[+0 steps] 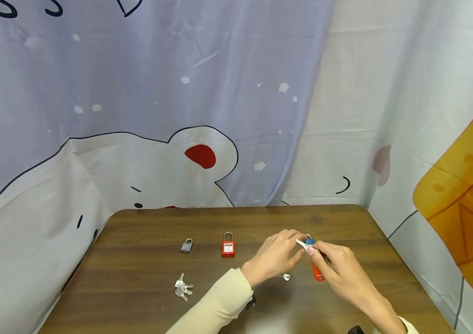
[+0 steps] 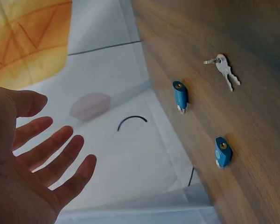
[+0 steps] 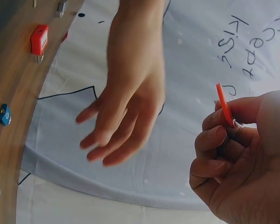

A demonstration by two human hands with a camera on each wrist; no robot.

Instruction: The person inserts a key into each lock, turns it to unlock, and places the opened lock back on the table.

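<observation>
The fingers of the right hand [image 1: 345, 274] pinch a small silver key [image 1: 302, 244] with an orange tag [image 3: 225, 109], held up between thumb and forefinger above the bench [image 1: 136, 260]; the left hand [image 1: 276, 253] holds nothing, its fingers spread and loosely bent just beside the key in the head view. The key looks stiff, light and hard to break, though its smooth metal may slip or twist in a pinch; the broad head end seems the best place to take hold, leaving the blade free. The tag is probably thin, firm plastic, which would give an easier grip than the key but might swing on it. Near the hands lie two blue padlocks, one toward the bench's edge [image 2: 180, 97] and the other apart from it [image 2: 223, 152], with a pair of keys [image 2: 222, 67] on the wood. Farther off are a red padlock [image 1: 228, 249], a grey padlock [image 1: 186, 246] and a bunch of keys [image 1: 183, 287], and behind everything hangs a printed curtain [image 1: 136, 69]. The join between key and tag is hidden by the fingers, the tag shows almost edge-on from the right wrist, the key's teeth are too small to read, and in the head view the hands cover much of the blue padlocks.
</observation>
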